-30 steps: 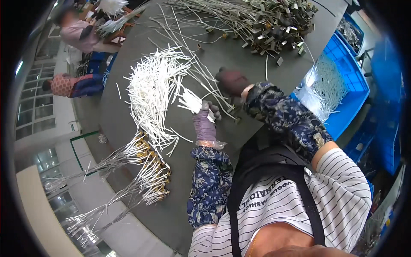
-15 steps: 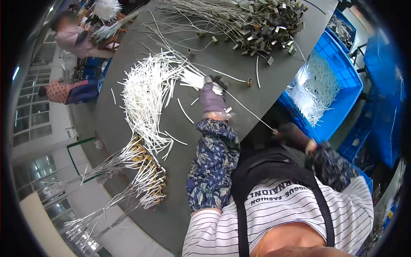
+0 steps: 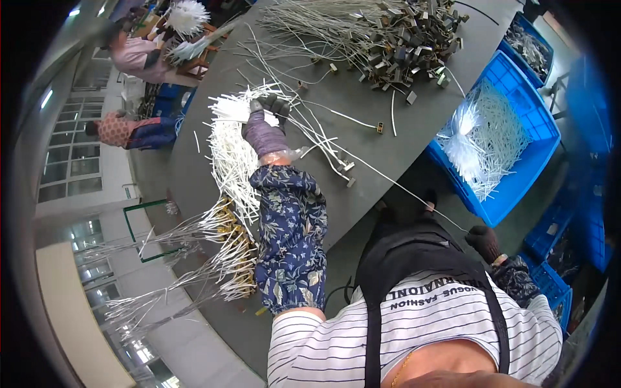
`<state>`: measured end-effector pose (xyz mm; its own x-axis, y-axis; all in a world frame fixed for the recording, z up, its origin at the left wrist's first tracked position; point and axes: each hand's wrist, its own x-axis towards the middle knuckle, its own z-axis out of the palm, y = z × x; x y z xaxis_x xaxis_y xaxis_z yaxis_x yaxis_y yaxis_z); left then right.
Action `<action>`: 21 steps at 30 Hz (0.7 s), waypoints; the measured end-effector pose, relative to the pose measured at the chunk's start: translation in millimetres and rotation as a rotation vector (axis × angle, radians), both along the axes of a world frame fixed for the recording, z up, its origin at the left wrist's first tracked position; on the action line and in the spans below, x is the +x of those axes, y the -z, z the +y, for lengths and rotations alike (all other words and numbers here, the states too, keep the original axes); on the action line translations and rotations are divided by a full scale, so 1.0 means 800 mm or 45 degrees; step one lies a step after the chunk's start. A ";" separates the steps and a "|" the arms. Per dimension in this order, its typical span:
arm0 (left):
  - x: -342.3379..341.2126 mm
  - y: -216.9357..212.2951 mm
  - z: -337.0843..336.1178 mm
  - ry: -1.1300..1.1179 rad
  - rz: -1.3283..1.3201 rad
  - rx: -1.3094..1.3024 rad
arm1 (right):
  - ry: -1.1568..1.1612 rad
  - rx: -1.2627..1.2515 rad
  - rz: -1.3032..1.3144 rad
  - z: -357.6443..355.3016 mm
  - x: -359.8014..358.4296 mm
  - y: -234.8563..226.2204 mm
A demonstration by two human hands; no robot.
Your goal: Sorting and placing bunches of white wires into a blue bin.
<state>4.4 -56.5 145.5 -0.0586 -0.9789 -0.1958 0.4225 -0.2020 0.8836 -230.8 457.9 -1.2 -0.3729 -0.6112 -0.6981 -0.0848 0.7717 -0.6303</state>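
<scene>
The left hand [image 3: 264, 123] in a purple-grey work glove is resting on the pile of thin white plastic tubes [image 3: 234, 155] spread over the grey counter [image 3: 362, 155] — its grip is curling down onto the tube ends, pinching some of them. The right hand [image 3: 484, 242] in a dark glove is hanging low beside the counter's edge, grip pressed together on a long thin white wire [image 3: 401, 187] that is running taut back up toward the left hand. A blue plastic crate [image 3: 517, 174] holding white strands is sitting just beside it.
</scene>
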 end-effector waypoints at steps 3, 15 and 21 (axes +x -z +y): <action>0.002 0.057 -0.003 -0.057 -0.239 0.110 | 0.036 -0.026 -0.062 -0.019 0.005 -0.018; 0.022 0.015 0.060 -0.030 -0.065 0.311 | 0.053 0.132 -0.178 -0.056 -0.002 -0.010; 0.055 -0.034 0.012 -0.211 -0.037 0.021 | 0.012 0.163 -0.069 -0.047 0.007 -0.016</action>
